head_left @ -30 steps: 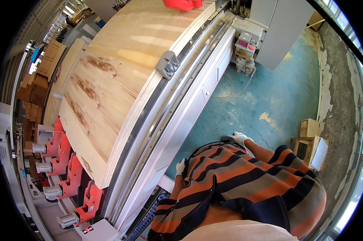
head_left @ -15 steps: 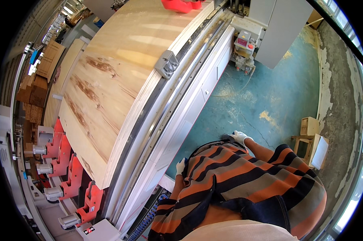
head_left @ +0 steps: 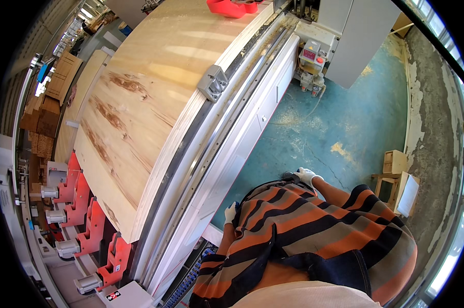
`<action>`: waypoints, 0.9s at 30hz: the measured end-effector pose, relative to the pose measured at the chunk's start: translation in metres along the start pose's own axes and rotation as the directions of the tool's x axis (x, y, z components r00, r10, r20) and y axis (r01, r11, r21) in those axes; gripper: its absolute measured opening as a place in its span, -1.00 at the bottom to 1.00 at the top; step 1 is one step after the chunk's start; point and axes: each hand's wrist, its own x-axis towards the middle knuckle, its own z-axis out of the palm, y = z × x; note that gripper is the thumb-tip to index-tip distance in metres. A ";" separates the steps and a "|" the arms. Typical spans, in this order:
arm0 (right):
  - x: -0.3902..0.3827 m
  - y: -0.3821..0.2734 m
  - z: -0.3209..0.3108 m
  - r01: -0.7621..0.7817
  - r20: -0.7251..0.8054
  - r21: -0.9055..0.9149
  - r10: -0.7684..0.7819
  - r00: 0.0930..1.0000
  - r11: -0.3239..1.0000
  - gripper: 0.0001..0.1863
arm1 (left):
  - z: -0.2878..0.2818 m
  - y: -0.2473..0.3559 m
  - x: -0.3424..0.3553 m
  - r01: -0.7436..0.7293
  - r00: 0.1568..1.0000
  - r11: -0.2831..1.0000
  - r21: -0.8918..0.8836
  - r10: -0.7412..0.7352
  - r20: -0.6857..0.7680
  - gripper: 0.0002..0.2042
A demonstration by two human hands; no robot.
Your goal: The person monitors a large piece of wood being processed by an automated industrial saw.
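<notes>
My left hand [head_left: 230,213], in a white glove with a dark blue patch near its fingers, hangs beside the front of my striped garment [head_left: 293,220], close to the machine's white side. My right hand [head_left: 307,176], also white-gloved, is low over the floor at the garment's far edge. A small dark shape [head_left: 289,175] sits beside it; whether the hand touches it I cannot make out. The fingers of both hands are mostly hidden. A large light plywood sheet [head_left: 155,77], with brown knot marks, lies on the machine bed to my left, apart from both hands.
A grey metal block [head_left: 213,83] stands at the sheet's near edge. Several red clamps [head_left: 118,259] line its lower left end. A long rail [head_left: 226,120] runs along the machine. A red part [head_left: 232,7] is at the top. A wooden stool [head_left: 391,187] stands by the wall.
</notes>
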 end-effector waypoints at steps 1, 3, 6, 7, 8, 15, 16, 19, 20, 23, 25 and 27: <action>-0.009 -0.010 -0.008 -0.051 0.005 0.040 0.051 0.999 0.998 -0.69 | 0.000 0.000 0.000 -0.027 1.000 0.999 0.035 0.027 -0.006 -0.86; -0.018 -0.016 -0.014 -0.103 0.010 0.083 0.102 0.995 0.991 -0.67 | -0.001 0.003 0.000 -0.071 0.997 0.993 0.095 0.071 0.010 -0.86; -0.022 -0.017 -0.016 0.013 0.030 -0.022 -0.012 0.999 1.000 -0.66 | -0.006 0.012 0.000 -0.107 0.994 0.986 0.132 0.103 0.032 -0.86; -0.023 -0.017 -0.017 0.063 0.032 -0.075 -0.060 0.998 0.995 -0.67 | -0.007 0.014 -0.001 -0.096 0.995 0.989 0.110 0.093 0.034 -0.86; -0.024 -0.016 -0.017 0.112 0.037 -0.129 -0.108 0.993 0.985 -0.67 | -0.008 0.016 -0.002 -0.095 0.995 0.989 0.110 0.092 0.034 -0.86; 0.014 0.012 0.009 -0.048 0.038 0.012 0.048 0.998 0.999 -0.72 | -0.007 0.014 -0.004 0.000 1.000 1.000 0.020 -0.001 0.014 -0.87; 0.017 0.018 0.011 -0.015 0.038 -0.019 0.016 0.999 1.000 -0.72 | -0.006 0.020 -0.005 0.045 0.999 0.998 -0.047 -0.045 -0.002 -0.87; 0.020 0.024 0.015 0.027 0.030 -0.045 -0.025 0.999 0.999 -0.70 | -0.009 0.032 -0.008 0.029 1.000 0.998 0.053 -0.028 -0.013 -0.87; 0.018 0.021 0.013 0.040 0.024 -0.044 -0.039 0.999 0.998 -0.68 | -0.008 0.027 -0.007 0.030 0.999 0.998 0.054 -0.029 -0.014 -0.87; -0.011 -0.014 -0.011 -0.078 0.027 0.067 0.077 0.997 0.995 -0.62 | -0.004 0.012 -0.005 0.059 0.998 0.996 -0.064 -0.061 -0.027 -0.87; -0.005 -0.006 -0.005 -0.064 0.015 0.054 0.063 0.998 0.996 -0.61 | -0.005 0.012 -0.003 0.063 0.998 0.998 -0.022 -0.063 0.001 -0.87; -0.002 0.000 -0.002 -0.051 0.003 0.042 0.051 0.999 0.998 -0.59 | -0.007 0.018 -0.003 0.002 1.000 0.999 0.041 -0.003 0.019 -0.87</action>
